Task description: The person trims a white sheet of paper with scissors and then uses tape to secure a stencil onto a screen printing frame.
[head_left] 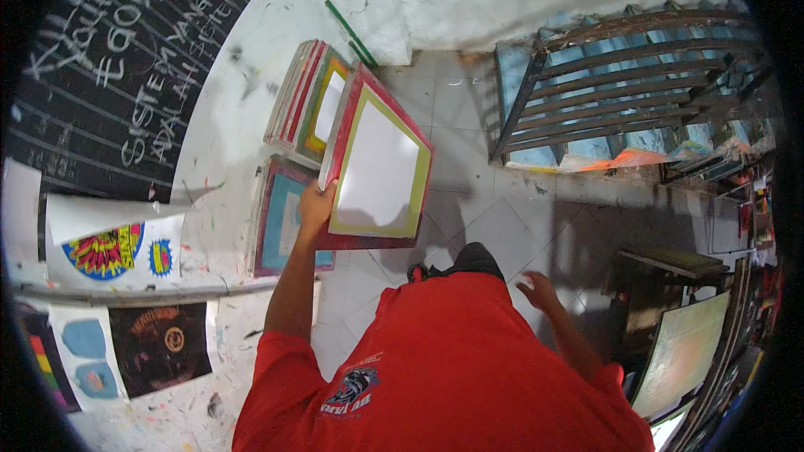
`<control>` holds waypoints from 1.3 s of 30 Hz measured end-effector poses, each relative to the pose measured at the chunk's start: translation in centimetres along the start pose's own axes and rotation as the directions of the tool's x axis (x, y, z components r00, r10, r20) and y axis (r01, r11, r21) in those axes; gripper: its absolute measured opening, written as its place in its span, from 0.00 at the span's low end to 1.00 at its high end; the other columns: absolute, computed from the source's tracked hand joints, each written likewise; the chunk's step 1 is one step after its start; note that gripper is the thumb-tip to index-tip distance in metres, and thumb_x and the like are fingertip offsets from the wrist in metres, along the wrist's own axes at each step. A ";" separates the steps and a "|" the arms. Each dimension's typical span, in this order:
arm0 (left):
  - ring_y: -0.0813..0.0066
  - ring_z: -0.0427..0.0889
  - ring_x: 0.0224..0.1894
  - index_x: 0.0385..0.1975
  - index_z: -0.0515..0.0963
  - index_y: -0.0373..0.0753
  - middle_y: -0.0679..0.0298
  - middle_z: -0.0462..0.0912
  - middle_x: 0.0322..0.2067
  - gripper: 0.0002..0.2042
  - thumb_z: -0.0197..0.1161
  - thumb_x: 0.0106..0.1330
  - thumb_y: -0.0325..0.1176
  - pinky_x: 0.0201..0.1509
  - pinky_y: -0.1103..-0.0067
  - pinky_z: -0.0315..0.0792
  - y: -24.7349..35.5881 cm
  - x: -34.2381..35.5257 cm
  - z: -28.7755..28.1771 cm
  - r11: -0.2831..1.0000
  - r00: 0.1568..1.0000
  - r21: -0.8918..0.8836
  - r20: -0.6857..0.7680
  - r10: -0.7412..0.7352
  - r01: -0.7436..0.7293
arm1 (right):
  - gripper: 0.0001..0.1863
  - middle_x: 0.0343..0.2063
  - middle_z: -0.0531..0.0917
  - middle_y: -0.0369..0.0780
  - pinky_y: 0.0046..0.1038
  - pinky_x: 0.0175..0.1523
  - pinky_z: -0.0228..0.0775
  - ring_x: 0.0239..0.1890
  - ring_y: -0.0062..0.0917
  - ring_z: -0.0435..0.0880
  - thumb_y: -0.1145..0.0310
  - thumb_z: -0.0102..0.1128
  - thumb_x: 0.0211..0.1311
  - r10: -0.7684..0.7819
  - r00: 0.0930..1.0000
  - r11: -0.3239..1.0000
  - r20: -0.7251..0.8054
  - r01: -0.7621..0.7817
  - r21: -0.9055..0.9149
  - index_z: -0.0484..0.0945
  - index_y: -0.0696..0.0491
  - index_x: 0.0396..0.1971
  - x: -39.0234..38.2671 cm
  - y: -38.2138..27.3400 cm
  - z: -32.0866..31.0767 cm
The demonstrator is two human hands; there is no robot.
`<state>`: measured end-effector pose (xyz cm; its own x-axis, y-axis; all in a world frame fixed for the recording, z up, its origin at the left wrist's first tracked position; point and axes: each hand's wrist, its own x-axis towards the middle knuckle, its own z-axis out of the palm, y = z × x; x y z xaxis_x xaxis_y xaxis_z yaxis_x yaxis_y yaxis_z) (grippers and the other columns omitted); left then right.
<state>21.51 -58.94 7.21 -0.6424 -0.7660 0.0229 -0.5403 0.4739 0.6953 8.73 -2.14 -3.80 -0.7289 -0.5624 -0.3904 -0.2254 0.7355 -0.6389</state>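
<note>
My left hand point(315, 207) is closed on the left edge of a red-edged screen frame point(373, 169), which has a white middle inside an olive-yellow border and leans tilted. Behind it, a stack of frames point(291, 100) with red, grey and yellow edges rests by the white wall. Below that stack stands another frame point(276, 222) with a teal middle and pink edge, partly hidden by the held frame and my forearm. My right hand point(536, 289) hangs over the tiled floor at my right side, holding nothing, with its fingers apart.
A dark metal railing over blue steps point(628, 92) is at the upper right. A dark table point(670, 264), pale panel point(682, 351) and racks are at the right. Chalk-lettered board point(100, 50), printed sheets point(105, 243) and green sticks point(339, 21) are on or against the walls. Grey tiles point(469, 218) form the floor.
</note>
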 end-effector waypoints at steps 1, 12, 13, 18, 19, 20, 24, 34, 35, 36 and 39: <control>0.45 0.82 0.37 0.34 0.80 0.34 0.44 0.82 0.32 0.19 0.64 0.60 0.48 0.40 0.62 0.74 -1.1 2.1 1.1 0.998 1.000 -0.058 0.002 -0.015 0.015 | 0.25 0.45 0.81 0.47 0.35 0.51 0.73 0.46 0.39 0.82 0.54 0.65 0.57 0.126 0.992 0.991 -0.008 -0.126 0.045 0.77 0.56 0.49 -1.3 1.8 0.0; 0.40 0.80 0.40 0.37 0.76 0.26 0.38 0.80 0.32 0.27 0.61 0.60 0.51 0.42 0.57 0.72 -16.1 19.9 8.2 0.790 0.997 0.610 -0.010 0.081 -0.058 | 0.25 0.42 0.83 0.46 0.37 0.53 0.71 0.46 0.39 0.82 0.47 0.59 0.60 0.311 0.928 0.928 0.203 -0.251 -0.275 0.78 0.55 0.44 3.2 7.2 -2.6; 0.40 0.80 0.40 0.37 0.76 0.26 0.38 0.80 0.33 0.27 0.61 0.60 0.52 0.42 0.57 0.72 -15.8 20.4 10.1 0.844 0.999 0.536 -0.033 0.043 -0.019 | 0.24 0.42 0.83 0.46 0.36 0.53 0.72 0.46 0.38 0.82 0.49 0.59 0.60 0.326 0.937 0.928 0.123 -0.293 -0.233 0.78 0.55 0.45 4.9 7.0 -3.8; 0.40 0.80 0.38 0.35 0.76 0.28 0.38 0.79 0.32 0.26 0.59 0.60 0.53 0.40 0.58 0.72 -10.6 26.5 12.8 0.934 0.994 0.349 0.050 -0.095 0.072 | 0.23 0.44 0.83 0.45 0.32 0.51 0.74 0.46 0.36 0.83 0.54 0.62 0.60 0.430 0.897 0.900 -0.107 -0.415 0.136 0.76 0.55 0.49 9.7 2.0 -9.8; 0.40 0.80 0.38 0.34 0.76 0.28 0.39 0.80 0.32 0.26 0.59 0.60 0.53 0.39 0.58 0.72 -11.6 27.8 12.6 0.937 0.993 0.339 0.056 -0.105 0.080 | 0.23 0.44 0.83 0.45 0.32 0.50 0.74 0.46 0.36 0.83 0.55 0.61 0.60 0.401 0.906 0.911 -0.137 -0.378 0.167 0.75 0.55 0.50 10.9 0.4 -10.8; 0.40 0.80 0.38 0.33 0.75 0.29 0.39 0.80 0.31 0.26 0.60 0.60 0.53 0.39 0.58 0.72 -13.5 28.9 12.7 0.939 0.999 0.344 0.042 -0.020 0.004 | 0.21 0.43 0.83 0.45 0.31 0.50 0.74 0.45 0.34 0.83 0.58 0.61 0.61 0.415 0.897 0.905 -0.153 -0.391 0.164 0.76 0.56 0.48 11.8 -1.3 -11.3; 0.40 0.80 0.38 0.32 0.75 0.29 0.39 0.80 0.31 0.27 0.59 0.60 0.55 0.39 0.59 0.73 -16.7 32.3 14.2 0.937 0.999 0.349 0.031 0.016 -0.026 | 0.18 0.41 0.83 0.45 0.30 0.48 0.74 0.43 0.31 0.83 0.63 0.61 0.61 0.466 0.872 0.856 -0.151 -0.400 0.328 0.77 0.58 0.47 11.6 -2.9 -8.2; 0.41 0.80 0.41 0.38 0.73 0.29 0.38 0.80 0.35 0.29 0.58 0.61 0.56 0.43 0.57 0.73 -21.6 36.0 16.0 0.904 0.992 0.427 0.116 -0.047 -0.007 | 0.23 0.44 0.83 0.44 0.37 0.52 0.74 0.45 0.34 0.83 0.54 0.62 0.60 0.670 0.733 0.733 0.119 -0.678 0.048 0.76 0.53 0.49 9.2 -11.2 0.0; 0.41 0.80 0.41 0.39 0.74 0.29 0.38 0.80 0.36 0.29 0.58 0.61 0.57 0.44 0.57 0.73 -20.5 36.3 16.1 0.907 0.990 0.420 0.107 -0.086 0.034 | 0.23 0.44 0.83 0.45 0.37 0.51 0.74 0.45 0.34 0.83 0.55 0.62 0.60 0.681 0.723 0.723 0.111 -0.689 0.050 0.75 0.53 0.49 9.5 -12.2 0.3; 0.41 0.79 0.41 0.40 0.74 0.29 0.38 0.80 0.37 0.29 0.58 0.62 0.57 0.44 0.57 0.73 -21.0 36.7 16.2 0.906 0.991 0.420 0.095 -0.095 0.046 | 0.23 0.44 0.83 0.45 0.37 0.51 0.74 0.45 0.34 0.83 0.55 0.62 0.60 0.685 0.720 0.721 0.107 -0.692 0.040 0.75 0.53 0.50 10.0 -13.0 0.1; 0.40 0.79 0.42 0.42 0.74 0.28 0.38 0.79 0.37 0.30 0.57 0.62 0.57 0.45 0.58 0.73 -23.8 36.9 17.3 0.901 0.996 0.434 0.074 -0.040 0.004 | 0.23 0.46 0.82 0.46 0.36 0.51 0.74 0.46 0.36 0.83 0.55 0.62 0.60 0.685 0.724 0.726 0.085 -0.688 0.012 0.75 0.54 0.50 11.7 -15.0 -0.9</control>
<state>1.23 -90.97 -20.96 -0.6586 -0.7502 -0.0577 -0.7251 0.6124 0.3149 3.03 -19.36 1.81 -0.6270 0.0642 -0.7764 0.3451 0.9163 -0.2030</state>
